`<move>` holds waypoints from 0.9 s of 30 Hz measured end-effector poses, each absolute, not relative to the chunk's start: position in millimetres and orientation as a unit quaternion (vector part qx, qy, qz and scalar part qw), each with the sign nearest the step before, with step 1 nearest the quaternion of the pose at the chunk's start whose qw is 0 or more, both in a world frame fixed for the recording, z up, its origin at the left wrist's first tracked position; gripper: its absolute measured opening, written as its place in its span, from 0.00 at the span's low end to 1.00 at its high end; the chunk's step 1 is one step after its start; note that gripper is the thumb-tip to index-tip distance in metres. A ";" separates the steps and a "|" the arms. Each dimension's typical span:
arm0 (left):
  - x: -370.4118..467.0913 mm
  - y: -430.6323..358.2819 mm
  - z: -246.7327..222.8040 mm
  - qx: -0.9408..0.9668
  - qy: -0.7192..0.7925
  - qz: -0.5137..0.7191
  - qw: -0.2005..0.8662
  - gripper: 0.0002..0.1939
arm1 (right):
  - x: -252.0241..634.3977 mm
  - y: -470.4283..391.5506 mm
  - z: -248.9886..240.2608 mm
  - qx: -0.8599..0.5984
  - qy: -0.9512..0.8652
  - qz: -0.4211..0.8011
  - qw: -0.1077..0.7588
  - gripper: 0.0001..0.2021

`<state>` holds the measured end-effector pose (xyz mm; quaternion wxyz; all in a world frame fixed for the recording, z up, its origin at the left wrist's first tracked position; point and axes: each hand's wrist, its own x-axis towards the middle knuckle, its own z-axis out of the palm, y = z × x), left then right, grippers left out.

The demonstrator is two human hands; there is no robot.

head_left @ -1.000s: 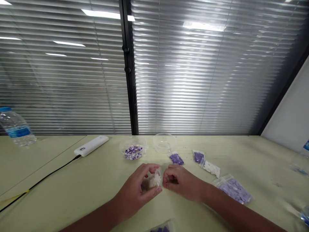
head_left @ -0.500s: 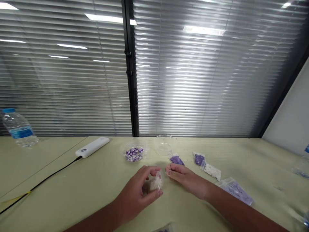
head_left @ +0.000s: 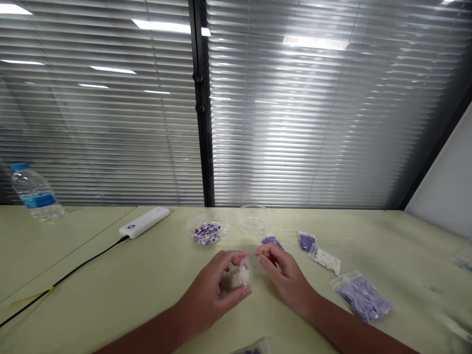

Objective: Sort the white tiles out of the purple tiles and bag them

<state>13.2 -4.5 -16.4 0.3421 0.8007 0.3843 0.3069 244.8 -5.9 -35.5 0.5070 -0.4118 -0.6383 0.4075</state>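
Between the thumb and fingers of my left hand is a small clear bag of white pieces. Just right of it, my right hand is raised with its thumb and forefinger curved close to each other; whether anything small is between the tips cannot be made out. Beyond the hands stand a clear round dish of purple and white pieces and an empty-looking clear dish. A small bag of purple pieces lies right behind my right hand.
On the right lie a purple bag, a white bag and a larger lilac bag. Another bag shows at the bottom edge. A white power bank with a black cable and a water bottle are left.
My right hand has turned and its fingers have lifted and opened slightly, and its forearm has moved lower, uncovering more of the lilac bag. The view has shifted a little.
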 end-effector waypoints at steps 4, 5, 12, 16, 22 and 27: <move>12.7 -3.3 -17.6 0.804 0.383 0.318 0.327 0.27 | 245.9 -15.8 -35.8 -0.391 -0.741 0.244 0.488 0.11; 12.5 -2.5 -18.3 0.806 0.382 0.322 0.318 0.27 | 245.6 -18.0 -34.9 -0.374 -0.763 0.219 0.480 0.11; 12.9 2.3 -21.1 0.831 0.374 0.339 0.233 0.25 | 242.9 -20.0 -33.0 -0.316 -0.831 0.159 0.429 0.08; 13.4 2.4 -22.7 0.821 0.376 0.342 0.261 0.26 | 241.4 -17.2 -36.4 -0.313 -0.837 0.157 0.421 0.10; 11.5 3.6 -25.2 0.788 0.395 0.335 0.334 0.29 | 241.6 -13.1 -38.1 -0.346 -0.790 0.175 0.476 0.06; 12.8 7.4 -21.8 0.774 0.404 0.317 0.369 0.18 | 243.3 -12.9 -37.4 -0.367 -0.754 0.198 0.507 0.08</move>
